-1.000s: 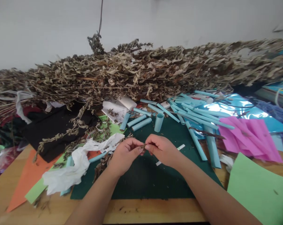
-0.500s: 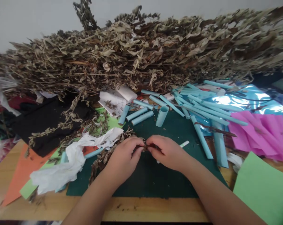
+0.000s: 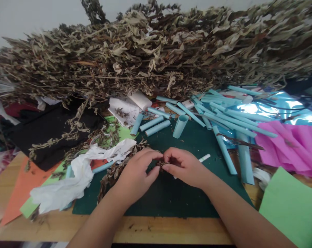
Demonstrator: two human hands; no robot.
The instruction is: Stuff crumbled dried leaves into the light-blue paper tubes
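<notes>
My left hand (image 3: 137, 174) and my right hand (image 3: 187, 167) meet above a dark green mat (image 3: 176, 203). A small clump of dried leaves (image 3: 160, 162) is held between their fingertips. The right thumb and fingers pinch it; the left thumb and index finger curve around its other side, a little apart. A longer bunch of dried leaves (image 3: 111, 177) lies on the mat beside my left hand and forearm, partly covered by them. Behind my hands a blue paper tube (image 3: 180, 126) stands upright and open at the top. A short white-and-green stick (image 3: 204, 158) lies right of my right hand.
A large heap of dried stalks (image 3: 145, 55) spans the back. Several rolled blue paper tubes (image 3: 230, 119) lie at right, near pink crepe paper (image 3: 285, 148) and a green sheet (image 3: 292, 206). Crumpled white tissue (image 3: 78, 179), orange paper (image 3: 23, 193) and black cloth (image 3: 49, 134) lie at left.
My left thumb and index finger have spread farther apart around the leaf clump. The right fingers have shifted slightly, still pinching it. The whole view has tilted a little.
</notes>
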